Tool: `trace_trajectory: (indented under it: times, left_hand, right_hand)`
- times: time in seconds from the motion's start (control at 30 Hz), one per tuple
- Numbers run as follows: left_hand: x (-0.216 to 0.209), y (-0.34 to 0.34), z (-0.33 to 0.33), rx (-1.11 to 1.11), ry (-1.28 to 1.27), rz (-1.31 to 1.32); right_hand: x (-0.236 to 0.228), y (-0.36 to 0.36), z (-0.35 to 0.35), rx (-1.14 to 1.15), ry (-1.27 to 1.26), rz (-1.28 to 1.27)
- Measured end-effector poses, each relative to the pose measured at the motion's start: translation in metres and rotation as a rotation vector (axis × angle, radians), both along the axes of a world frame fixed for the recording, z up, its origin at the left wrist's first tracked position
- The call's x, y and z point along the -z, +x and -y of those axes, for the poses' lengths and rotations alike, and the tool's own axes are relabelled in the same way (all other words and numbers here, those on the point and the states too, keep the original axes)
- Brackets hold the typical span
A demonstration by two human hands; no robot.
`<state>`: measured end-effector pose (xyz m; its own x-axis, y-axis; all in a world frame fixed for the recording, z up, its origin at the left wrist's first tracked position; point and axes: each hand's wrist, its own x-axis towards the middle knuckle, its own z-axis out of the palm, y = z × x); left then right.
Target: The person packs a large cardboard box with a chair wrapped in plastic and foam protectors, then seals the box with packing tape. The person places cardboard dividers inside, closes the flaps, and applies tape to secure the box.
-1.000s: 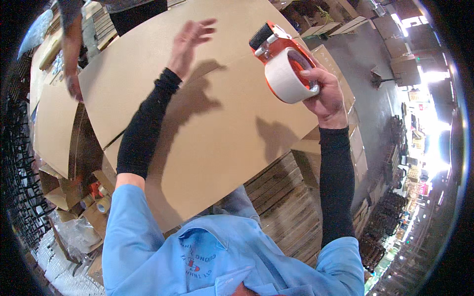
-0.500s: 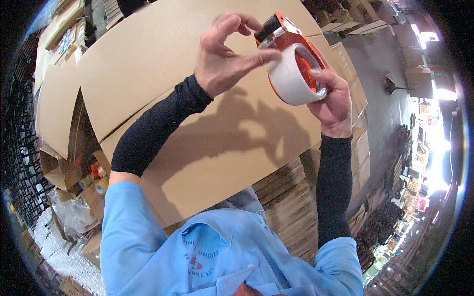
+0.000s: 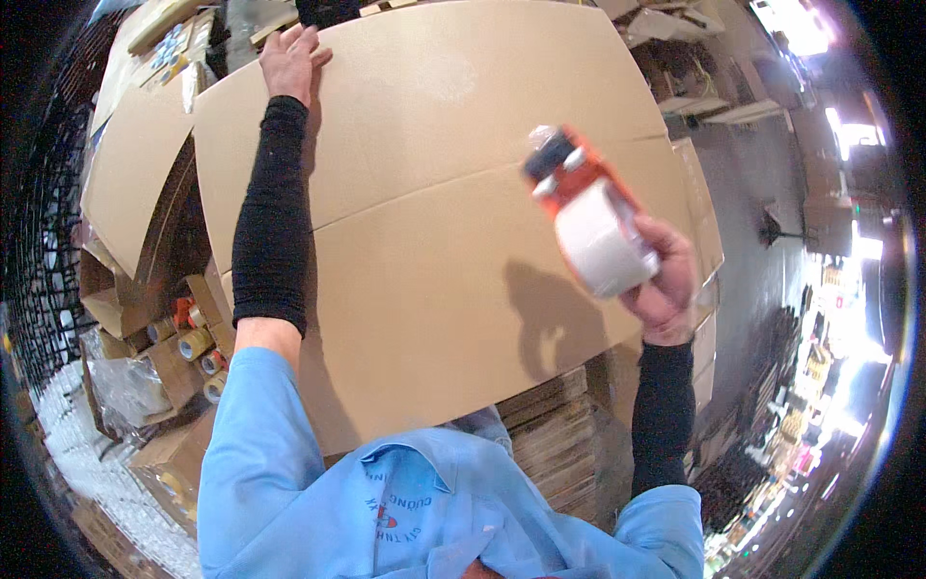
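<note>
My right hand (image 3: 666,280) grips an orange tape dispenser (image 3: 579,174) with a dark head, raised above the right part of a large brown cardboard sheet or box top (image 3: 415,289). A wide roll of white or clear tape (image 3: 603,241) sits in the dispenser, and its outline is blurred by motion. Stretched far forward, my left hand (image 3: 289,66) rests on the cardboard's far left edge, its fingers slightly apart. A seam or crease crosses the cardboard's middle from left to right.
Tape rolls (image 3: 196,343) lie in open boxes at the left, beside clear plastic wrap (image 3: 135,386). A tall bent cardboard piece (image 3: 135,193) stands left of the big one. Wooden slats (image 3: 550,444) show below, with grey floor (image 3: 743,183) at the right.
My left hand has left the dispenser's head and reached to the cardboard's far left edge. My right hand has lowered toward me with the dispenser.
</note>
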<state>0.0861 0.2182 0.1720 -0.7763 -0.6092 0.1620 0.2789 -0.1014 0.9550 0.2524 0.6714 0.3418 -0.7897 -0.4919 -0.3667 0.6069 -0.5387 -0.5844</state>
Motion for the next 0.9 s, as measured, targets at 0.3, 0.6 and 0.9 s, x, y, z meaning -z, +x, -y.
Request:
trace_trajectory:
  times: [0.3,0.6,0.9]
  left_hand:
    - [-0.001,-0.004,-0.042,-0.255,-0.654,-0.043]
    - [0.002,-0.010,-0.056,0.193,-0.829,-0.114]
    - [-0.003,-0.003,-0.119,0.337,-1.915,0.268]
  right_hand:
    - [0.000,-0.237,0.184,0.406,1.127,-1.752]
    - [0.063,-0.253,0.239,-0.733,1.790,-1.579]
    - [0.020,-0.002,0.080,-0.644,1.849,-1.255]
